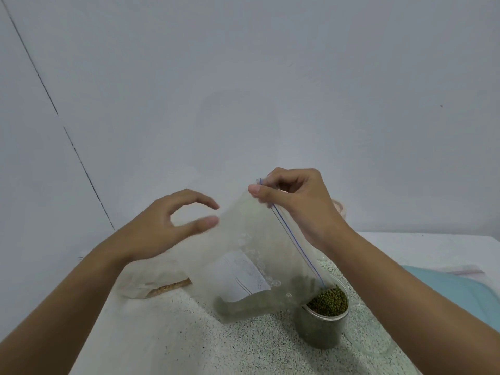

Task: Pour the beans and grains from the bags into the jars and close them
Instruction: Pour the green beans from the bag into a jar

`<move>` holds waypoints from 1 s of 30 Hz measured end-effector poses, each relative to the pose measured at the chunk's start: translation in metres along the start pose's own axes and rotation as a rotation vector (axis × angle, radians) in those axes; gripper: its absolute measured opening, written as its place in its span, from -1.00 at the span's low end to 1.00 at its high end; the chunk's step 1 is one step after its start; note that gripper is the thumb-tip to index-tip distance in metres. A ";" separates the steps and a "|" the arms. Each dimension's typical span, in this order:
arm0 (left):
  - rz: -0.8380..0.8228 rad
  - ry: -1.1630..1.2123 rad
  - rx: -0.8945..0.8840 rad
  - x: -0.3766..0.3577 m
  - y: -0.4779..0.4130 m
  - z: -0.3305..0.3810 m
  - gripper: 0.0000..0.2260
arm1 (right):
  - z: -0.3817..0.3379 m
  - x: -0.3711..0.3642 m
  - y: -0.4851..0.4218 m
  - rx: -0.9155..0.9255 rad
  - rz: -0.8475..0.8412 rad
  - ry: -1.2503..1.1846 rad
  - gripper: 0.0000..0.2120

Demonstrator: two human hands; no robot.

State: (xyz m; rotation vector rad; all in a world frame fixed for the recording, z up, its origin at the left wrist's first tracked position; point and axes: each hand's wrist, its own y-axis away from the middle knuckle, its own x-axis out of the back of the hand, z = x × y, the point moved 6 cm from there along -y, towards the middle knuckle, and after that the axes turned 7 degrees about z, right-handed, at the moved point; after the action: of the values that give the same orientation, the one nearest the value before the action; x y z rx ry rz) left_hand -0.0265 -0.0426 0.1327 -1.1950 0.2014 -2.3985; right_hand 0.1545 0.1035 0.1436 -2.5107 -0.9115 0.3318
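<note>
The right hand, a little right of the frame's middle, pinches the upper corner of a clear zip-lock bag between thumb and curled fingers, right at the blue zip line. The bag hangs tilted, and its zip edge runs down to the lower right, where the low corner of the mouth dips into the open top of a clear jar. The jar stands upright on the speckled white surface in the lower right of the frame and is filled almost to the rim with green mung beans. More of these beans lie in the bag's bottom fold, to the left of the jar, under a white label.

The left hand is left of the bag with fingers spread and gently curved, thumb and forefinger apart and gripping nothing. Its fingertips are blurred and come close to the bag's left edge; I cannot tell whether they touch it.

Below the left wrist a second clear bag holding brown grain lies flat on the surface. A teal cloth lies at the right edge, and a pale pink rim shows behind the right hand
</note>
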 end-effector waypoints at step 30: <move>-0.020 0.334 -0.105 -0.038 -0.022 0.043 -0.90 | 0.074 0.068 0.060 -0.269 -0.429 0.391 -0.93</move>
State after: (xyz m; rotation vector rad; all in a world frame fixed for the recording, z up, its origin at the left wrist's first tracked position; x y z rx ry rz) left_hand 0.0199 -0.0031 0.1384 -0.8339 0.4249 -2.6208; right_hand 0.2112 0.1307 0.0452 -2.3909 -1.3502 -0.4283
